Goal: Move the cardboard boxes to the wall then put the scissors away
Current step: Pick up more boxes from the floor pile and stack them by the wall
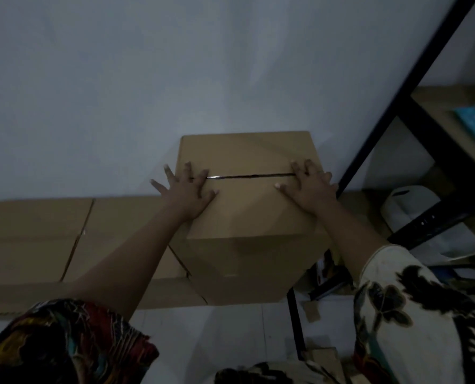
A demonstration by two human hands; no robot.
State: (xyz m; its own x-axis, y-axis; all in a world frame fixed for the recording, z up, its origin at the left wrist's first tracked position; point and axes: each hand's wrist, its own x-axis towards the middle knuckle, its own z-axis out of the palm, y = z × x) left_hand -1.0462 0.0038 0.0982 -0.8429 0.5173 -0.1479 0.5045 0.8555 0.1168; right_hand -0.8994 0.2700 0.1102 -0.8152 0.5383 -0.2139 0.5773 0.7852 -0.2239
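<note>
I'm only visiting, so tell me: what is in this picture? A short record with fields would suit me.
Cardboard box: flaps closed, against the wall
Left hand: flat on the box top, fingers spread
Right hand: flat on the same top
Lower boxes: left of it, along the wall
Black rack: right of it
Scissors: not in view

Dim room, plain grey wall [120, 79], black metal shelving [413, 106], pale floor [230, 342]

One wide-angle view from the person's head faces forward and down, close above the top cardboard box [244, 206], toward the wall [147, 79], rack [382, 126] at right.
</note>
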